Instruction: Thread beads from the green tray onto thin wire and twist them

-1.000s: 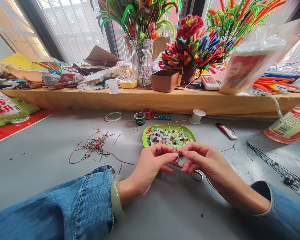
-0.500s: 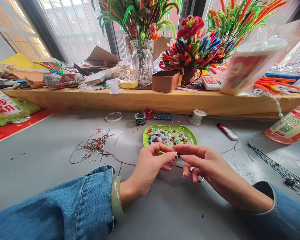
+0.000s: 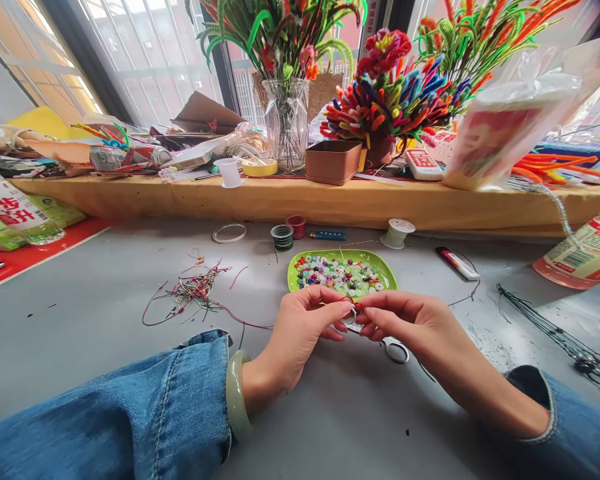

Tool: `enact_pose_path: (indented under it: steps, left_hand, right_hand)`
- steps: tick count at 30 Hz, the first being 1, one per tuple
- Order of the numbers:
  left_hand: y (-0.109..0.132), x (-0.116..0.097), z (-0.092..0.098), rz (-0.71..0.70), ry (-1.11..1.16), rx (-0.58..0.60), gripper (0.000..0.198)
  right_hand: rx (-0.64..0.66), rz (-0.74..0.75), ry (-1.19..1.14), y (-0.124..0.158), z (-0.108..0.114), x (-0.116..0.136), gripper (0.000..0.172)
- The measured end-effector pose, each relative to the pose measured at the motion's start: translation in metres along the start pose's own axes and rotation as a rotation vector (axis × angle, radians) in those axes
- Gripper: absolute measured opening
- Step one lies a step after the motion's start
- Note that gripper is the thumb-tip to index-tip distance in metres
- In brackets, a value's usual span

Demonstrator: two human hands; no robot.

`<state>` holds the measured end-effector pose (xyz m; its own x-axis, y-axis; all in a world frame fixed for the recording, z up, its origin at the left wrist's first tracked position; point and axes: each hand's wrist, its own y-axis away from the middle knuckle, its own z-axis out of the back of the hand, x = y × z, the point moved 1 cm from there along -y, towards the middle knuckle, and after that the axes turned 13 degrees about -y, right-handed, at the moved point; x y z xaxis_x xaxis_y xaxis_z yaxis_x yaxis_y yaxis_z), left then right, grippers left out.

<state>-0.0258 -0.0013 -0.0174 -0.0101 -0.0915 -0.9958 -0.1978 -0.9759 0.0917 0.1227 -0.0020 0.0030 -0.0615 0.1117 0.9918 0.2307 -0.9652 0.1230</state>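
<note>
My left hand [image 3: 305, 330] is closed, thumb and forefinger pinching a small pale ring-shaped piece [image 3: 352, 316] with red cord on it. Opposite it, my right hand [image 3: 413, 327] is closed too, its fingertips pinching the red cord [image 3: 359, 307] beside the ring. Fingers hide much of the piece. Just beyond the hands sits a green tray [image 3: 291, 275] of mixed coloured beads. A pair of scissors [image 3: 397, 351] lies beneath my right hand, partly covered, one handle loop showing.
Cord scraps [image 3: 195, 290] lie tangled on the left. Behind the tray stand a green spool [image 3: 282, 238], a red spool [image 3: 296, 227] and a white spool [image 3: 399, 233]. A lighter [image 3: 457, 264], knotted dark cords [image 3: 545, 327] and a bottle [image 3: 580, 250] are at right.
My right hand's fingers have closed in on the red cord by the left fingertips. More of the scissors' handle now shows. The view has shifted slightly.
</note>
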Motion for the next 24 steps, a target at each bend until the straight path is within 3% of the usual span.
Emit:
enact_pose_path:
  steps: [8, 24]
  left_hand:
    - [0.0013, -0.0015, -0.0002, -0.002, 0.003, 0.012, 0.016]
    - [0.0008, -0.0017, -0.001, -0.001, 0.01, 0.049, 0.017]
  right_hand:
    - [-0.011, 0.12, 0.205, 0.003, -0.001, 0.0035, 0.017]
    - [-0.01, 0.069, 0.213, 0.0026, -0.0019, 0.0016, 0.02]
